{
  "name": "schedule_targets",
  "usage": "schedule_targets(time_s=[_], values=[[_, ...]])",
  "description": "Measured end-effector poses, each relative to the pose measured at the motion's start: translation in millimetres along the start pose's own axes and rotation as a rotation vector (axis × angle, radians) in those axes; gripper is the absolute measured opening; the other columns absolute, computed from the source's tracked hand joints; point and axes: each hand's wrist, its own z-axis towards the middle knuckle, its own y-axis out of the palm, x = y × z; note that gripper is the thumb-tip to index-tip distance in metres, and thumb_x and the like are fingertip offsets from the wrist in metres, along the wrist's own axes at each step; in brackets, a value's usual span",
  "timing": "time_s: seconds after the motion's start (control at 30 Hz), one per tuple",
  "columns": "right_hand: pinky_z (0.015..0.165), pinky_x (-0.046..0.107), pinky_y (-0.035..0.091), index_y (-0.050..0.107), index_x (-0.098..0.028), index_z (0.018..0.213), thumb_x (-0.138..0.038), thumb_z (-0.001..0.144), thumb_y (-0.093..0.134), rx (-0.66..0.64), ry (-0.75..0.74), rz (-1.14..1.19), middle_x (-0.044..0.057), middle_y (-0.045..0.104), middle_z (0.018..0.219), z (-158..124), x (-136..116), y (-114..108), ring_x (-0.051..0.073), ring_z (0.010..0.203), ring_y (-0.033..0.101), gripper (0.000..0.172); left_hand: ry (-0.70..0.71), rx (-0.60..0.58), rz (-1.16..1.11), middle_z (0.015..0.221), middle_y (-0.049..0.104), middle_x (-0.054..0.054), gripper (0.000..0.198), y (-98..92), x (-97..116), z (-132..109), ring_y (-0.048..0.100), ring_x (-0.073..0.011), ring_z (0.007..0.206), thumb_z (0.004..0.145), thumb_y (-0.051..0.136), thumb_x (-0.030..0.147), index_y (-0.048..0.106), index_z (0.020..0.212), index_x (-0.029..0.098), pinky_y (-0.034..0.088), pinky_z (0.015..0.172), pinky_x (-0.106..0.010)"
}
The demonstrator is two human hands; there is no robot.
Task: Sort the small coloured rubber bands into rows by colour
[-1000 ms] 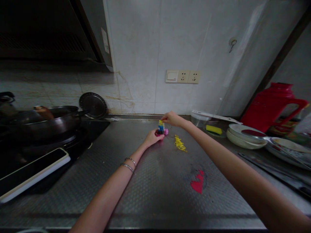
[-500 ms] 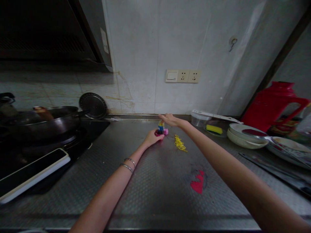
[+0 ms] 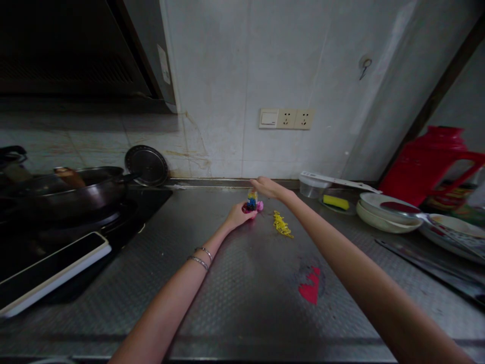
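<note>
Far out on the steel counter [image 3: 242, 283], my left hand [image 3: 238, 215] is closed around the base of a small colourful stack [image 3: 251, 201] of pink, blue and yellow pieces. My right hand [image 3: 267, 186] hovers over the top of that stack, fingers bent down onto its yellow top piece. A loose heap of yellow rubber bands [image 3: 281, 224] lies on the counter just right of both hands. What exactly the stack is made of is too small to tell.
A wok [image 3: 68, 189] sits on the stove at left, a round lid [image 3: 146, 165] leaning on the wall behind it. A phone-like slab [image 3: 49, 273] lies by the stove. Bowls [image 3: 382, 210], a sponge [image 3: 335, 201], a clear container [image 3: 314, 184] and a red jug [image 3: 428, 162] crowd the right. A red mark [image 3: 310, 288] stains the counter.
My right hand has lowered slightly from pinching above the stack to resting over its top. My left hand keeps its hold in place.
</note>
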Motion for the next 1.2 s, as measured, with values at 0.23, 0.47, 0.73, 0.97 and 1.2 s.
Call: schedule_targets(time_s=[0.23,0.47,0.73,0.97,1.2], values=[[0.083,0.024,0.040,0.065,-0.012,0.095,-0.024,0.078,0.046,0.400,0.048,0.323,0.008,0.065,0.100,-26,21,24,0.016,0.092,0.057,0.029,0.004,-0.006,0.011,0.074,0.062,-0.004,0.038,1.7,-5,2,0.050,-0.0118,0.062,0.067,0.060,0.042,0.061,0.090,0.012,0.037,0.056,-0.022],[0.082,0.030,0.045,0.056,-0.015,0.108,-0.030,0.071,0.058,0.293,0.066,0.663,0.010,0.063,0.105,-36,31,88,0.017,0.092,0.060,0.040,0.021,-0.004,-0.008,0.073,0.062,-0.003,0.035,3.8,-9,5,0.051,-0.0116,0.062,0.065,0.063,0.035,0.061,0.089,0.011,0.039,0.058,-0.022],[0.074,0.029,0.046,0.058,-0.013,0.094,-0.032,0.069,0.059,0.352,0.077,0.642,0.009,0.065,0.092,-32,28,100,0.017,0.080,0.060,0.031,0.008,-0.012,0.018,0.069,0.061,-0.002,0.029,4.1,-8,4,0.049,-0.0102,0.060,0.064,0.063,0.029,0.062,0.086,0.011,0.039,0.057,-0.021],[0.073,0.027,0.045,0.057,-0.014,0.096,-0.034,0.068,0.059,0.385,0.047,0.666,0.008,0.065,0.091,-34,30,104,0.016,0.079,0.060,0.034,0.103,-0.012,0.118,0.089,0.059,-0.007,0.050,-14.4,0,-2,0.051,-0.0120,0.069,0.060,0.067,0.035,0.055,0.102,0.011,0.042,0.064,-0.023],[0.071,0.026,0.045,0.058,-0.014,0.094,-0.037,0.069,0.057,0.428,0.058,0.625,0.007,0.064,0.087,-36,29,108,0.016,0.076,0.058,0.034,-0.013,-0.212,0.411,0.074,0.061,-0.006,0.020,-41.7,3,-16,0.054,-0.0159,0.066,0.068,0.057,0.029,0.063,0.078,0.013,0.042,0.062,-0.026]])
